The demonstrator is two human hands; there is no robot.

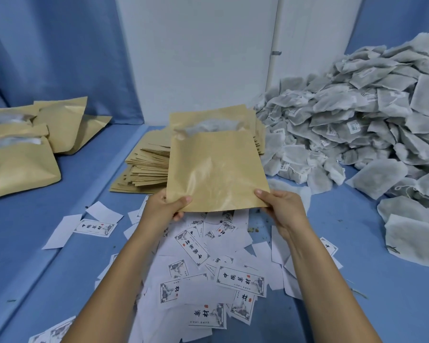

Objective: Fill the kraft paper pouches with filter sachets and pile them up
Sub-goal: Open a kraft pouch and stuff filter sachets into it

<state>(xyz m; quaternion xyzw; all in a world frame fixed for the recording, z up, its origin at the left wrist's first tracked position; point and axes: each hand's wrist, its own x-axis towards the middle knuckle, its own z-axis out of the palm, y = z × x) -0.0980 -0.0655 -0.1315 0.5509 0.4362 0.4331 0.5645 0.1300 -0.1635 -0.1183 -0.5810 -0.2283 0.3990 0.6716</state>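
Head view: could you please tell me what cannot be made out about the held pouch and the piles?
Head view throughout.
Held pouch: sachet count inside, hidden by its kraft front; only white shows at the mouth.
Sachet heap: full extent, cut off by the right edge.
Filled pouches: number, cut off by the left edge.
Labels: fine print, too small.

Bare forearms point(119, 280) end in left hand point(162, 209) and right hand point(284, 210), nails short.

A tan kraft pouch point(216, 169) stands upright mid-table, open at top, grey-white filter sachets point(211, 126) peeking out
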